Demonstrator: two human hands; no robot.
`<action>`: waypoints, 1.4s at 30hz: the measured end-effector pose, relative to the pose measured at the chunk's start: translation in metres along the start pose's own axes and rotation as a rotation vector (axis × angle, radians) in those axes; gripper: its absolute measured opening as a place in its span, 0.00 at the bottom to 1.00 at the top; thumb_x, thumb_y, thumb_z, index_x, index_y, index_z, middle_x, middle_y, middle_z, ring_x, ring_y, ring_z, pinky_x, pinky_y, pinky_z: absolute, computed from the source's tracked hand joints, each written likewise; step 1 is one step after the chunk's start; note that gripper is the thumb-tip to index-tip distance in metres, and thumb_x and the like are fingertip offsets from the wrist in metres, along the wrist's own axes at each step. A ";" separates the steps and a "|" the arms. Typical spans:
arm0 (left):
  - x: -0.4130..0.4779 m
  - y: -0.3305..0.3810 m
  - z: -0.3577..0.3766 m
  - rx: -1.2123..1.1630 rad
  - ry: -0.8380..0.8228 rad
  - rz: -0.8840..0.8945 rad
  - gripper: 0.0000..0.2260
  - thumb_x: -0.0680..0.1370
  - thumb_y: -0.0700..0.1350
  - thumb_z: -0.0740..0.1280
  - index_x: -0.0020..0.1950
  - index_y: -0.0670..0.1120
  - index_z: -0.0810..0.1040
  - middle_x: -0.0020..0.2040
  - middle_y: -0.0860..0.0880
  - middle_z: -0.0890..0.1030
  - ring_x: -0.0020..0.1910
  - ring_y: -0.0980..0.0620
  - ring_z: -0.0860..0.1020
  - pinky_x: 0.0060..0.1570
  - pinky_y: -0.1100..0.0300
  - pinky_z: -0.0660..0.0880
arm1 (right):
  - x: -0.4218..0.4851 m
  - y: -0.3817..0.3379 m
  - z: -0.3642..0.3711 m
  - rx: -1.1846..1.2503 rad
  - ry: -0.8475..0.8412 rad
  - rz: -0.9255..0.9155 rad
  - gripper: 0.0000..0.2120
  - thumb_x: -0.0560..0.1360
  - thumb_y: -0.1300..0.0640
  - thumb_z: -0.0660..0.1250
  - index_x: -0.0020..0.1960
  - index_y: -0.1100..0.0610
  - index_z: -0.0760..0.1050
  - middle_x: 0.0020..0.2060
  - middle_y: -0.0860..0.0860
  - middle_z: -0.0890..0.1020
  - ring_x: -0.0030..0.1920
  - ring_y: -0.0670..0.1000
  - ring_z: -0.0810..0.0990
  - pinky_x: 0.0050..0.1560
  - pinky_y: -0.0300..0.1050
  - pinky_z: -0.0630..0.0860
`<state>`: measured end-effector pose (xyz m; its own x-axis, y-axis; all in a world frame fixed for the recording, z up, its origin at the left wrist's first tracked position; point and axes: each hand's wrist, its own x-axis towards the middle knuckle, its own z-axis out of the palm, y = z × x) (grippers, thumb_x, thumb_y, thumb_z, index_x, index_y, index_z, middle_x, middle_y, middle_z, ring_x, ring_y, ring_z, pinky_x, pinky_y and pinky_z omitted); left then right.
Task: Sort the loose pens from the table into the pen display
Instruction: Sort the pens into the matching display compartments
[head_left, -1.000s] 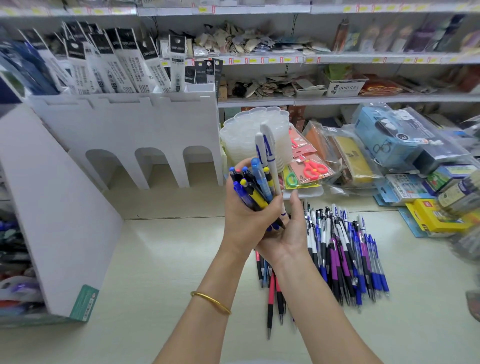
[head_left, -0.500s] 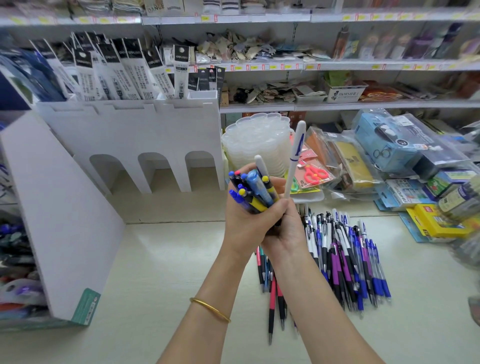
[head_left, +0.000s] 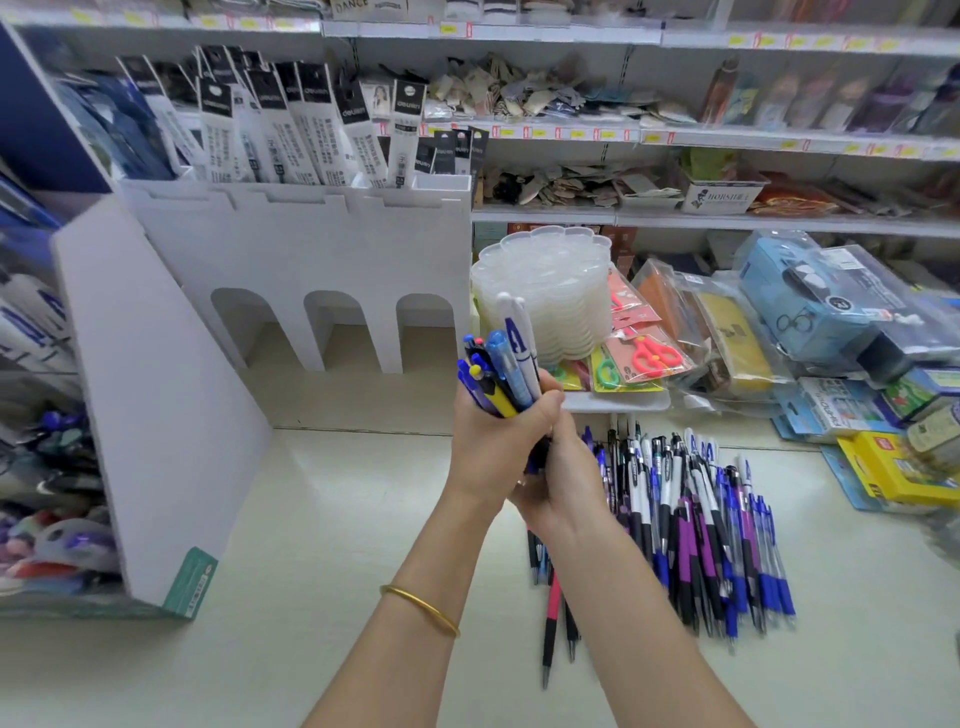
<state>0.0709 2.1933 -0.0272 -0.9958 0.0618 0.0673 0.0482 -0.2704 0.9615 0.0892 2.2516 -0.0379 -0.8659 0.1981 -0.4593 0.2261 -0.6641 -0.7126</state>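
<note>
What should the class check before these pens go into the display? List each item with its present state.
1. Left hand grips the bundle of pens: ok.
2. Right hand holds the bundle's lower ends: ok.
3. Pen tops level: not ok; the white pen stands above the rest.
4. Free slot in the pen display: cannot tell, blurred.
5. Table cleared of loose pens: not ok; a pile lies there.

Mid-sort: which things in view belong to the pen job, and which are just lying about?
Belongs to the job: bundle of pens, in the grip of the left hand and right hand; pile of loose pens on the table; pen display at left.
Just lying about: stack of clear trays; packaged scissors; refill packs; blue box; yellow box.
</note>
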 end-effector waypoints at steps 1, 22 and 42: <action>0.000 0.002 -0.005 0.010 0.015 -0.021 0.13 0.68 0.35 0.73 0.51 0.44 0.81 0.44 0.44 0.84 0.45 0.48 0.84 0.46 0.55 0.79 | 0.000 0.002 -0.001 -0.101 0.006 0.019 0.11 0.77 0.45 0.63 0.46 0.46 0.83 0.45 0.48 0.85 0.48 0.48 0.82 0.43 0.46 0.78; -0.052 0.092 -0.200 -0.201 0.009 -0.329 0.12 0.66 0.38 0.68 0.49 0.40 0.76 0.34 0.47 0.78 0.29 0.51 0.75 0.30 0.60 0.75 | -0.026 0.056 0.172 -0.970 -0.576 -0.368 0.10 0.78 0.59 0.62 0.45 0.67 0.69 0.26 0.48 0.68 0.23 0.45 0.65 0.22 0.37 0.62; -0.030 0.173 -0.404 -0.229 -0.078 -0.529 0.08 0.74 0.34 0.62 0.39 0.35 0.79 0.28 0.42 0.79 0.22 0.49 0.76 0.23 0.62 0.75 | -0.079 0.162 0.333 -0.809 -0.321 -0.508 0.09 0.79 0.63 0.60 0.40 0.59 0.65 0.23 0.52 0.70 0.19 0.47 0.66 0.18 0.38 0.62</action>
<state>0.0779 1.7565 0.0296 -0.8709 0.3136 -0.3784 -0.4807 -0.3835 0.7885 0.0458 1.8882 0.0599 -0.9962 0.0393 0.0784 -0.0712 0.1579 -0.9849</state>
